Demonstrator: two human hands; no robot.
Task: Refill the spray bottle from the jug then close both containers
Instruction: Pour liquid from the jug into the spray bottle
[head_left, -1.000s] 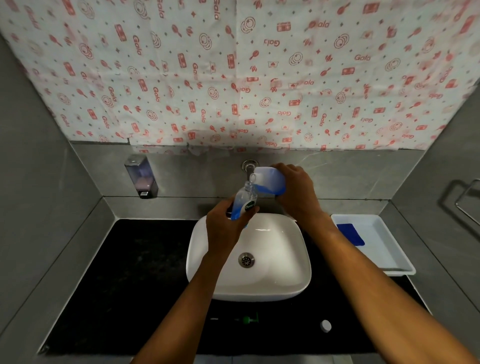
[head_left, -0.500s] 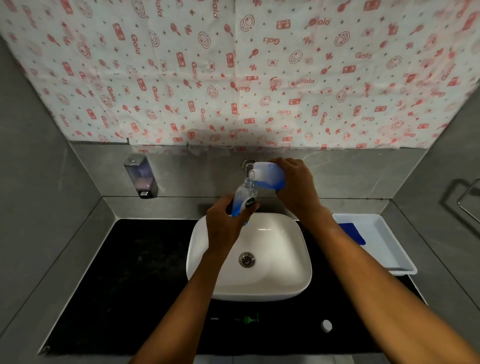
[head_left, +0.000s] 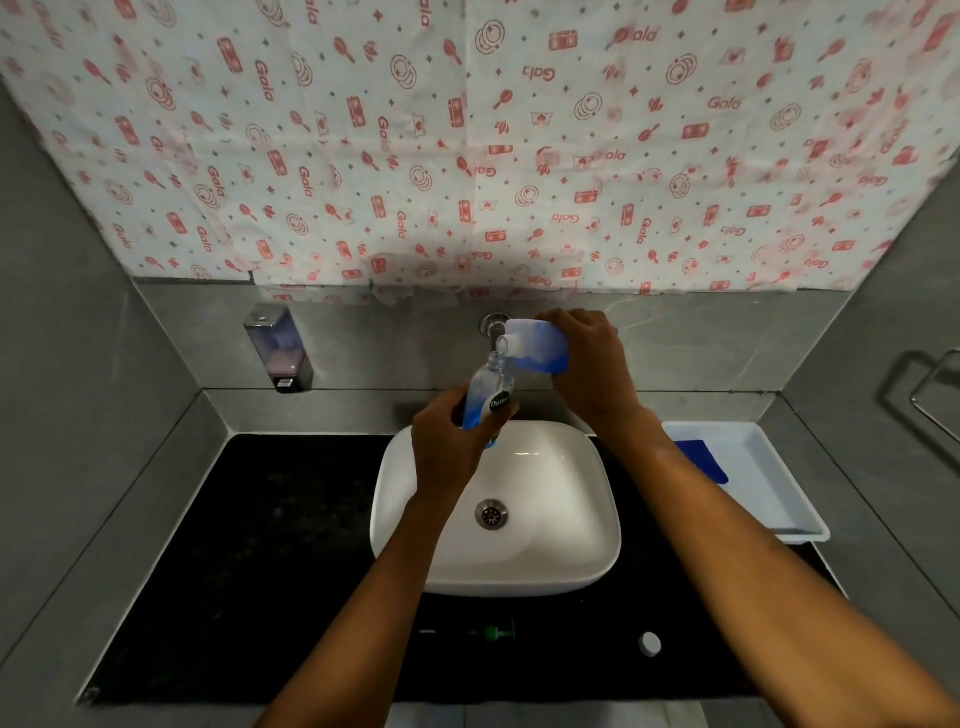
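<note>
My left hand (head_left: 447, 447) grips a clear plastic spray bottle (head_left: 485, 402); above it, my right hand (head_left: 592, 364) grips a tipped translucent blue-filled jug (head_left: 535, 351).

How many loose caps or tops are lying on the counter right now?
2: the green pump top on the black counter just in front of the basin, and the white cap to its right. None others visible.
</note>
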